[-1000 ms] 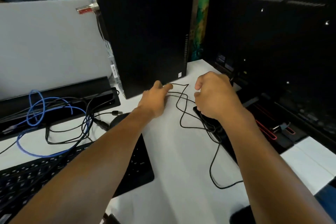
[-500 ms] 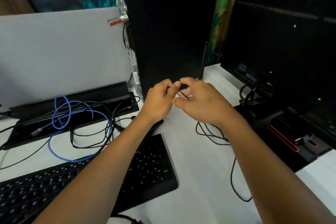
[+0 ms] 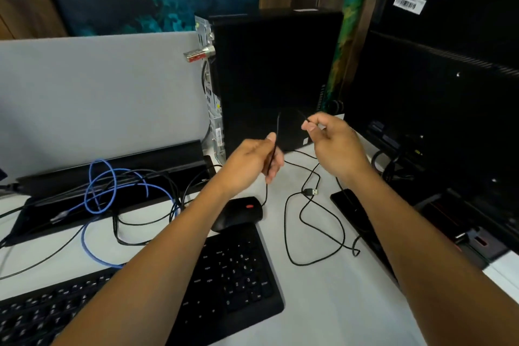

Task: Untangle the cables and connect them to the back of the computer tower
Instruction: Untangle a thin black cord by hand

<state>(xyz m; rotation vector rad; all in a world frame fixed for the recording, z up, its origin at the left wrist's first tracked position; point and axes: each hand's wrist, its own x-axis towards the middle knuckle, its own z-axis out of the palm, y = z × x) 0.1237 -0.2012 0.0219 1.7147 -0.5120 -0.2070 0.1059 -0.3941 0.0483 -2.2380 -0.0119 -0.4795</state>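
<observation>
The hands have parted since a moment ago: left hand [image 3: 252, 161] and right hand [image 3: 331, 143] each pinch the cable [image 3: 314, 236], raised before the tower [image 3: 276, 78]. Its plug [image 3: 310, 192] hangs between them; loops lie on bare desk [image 3: 323, 303] below the right hand.
</observation>
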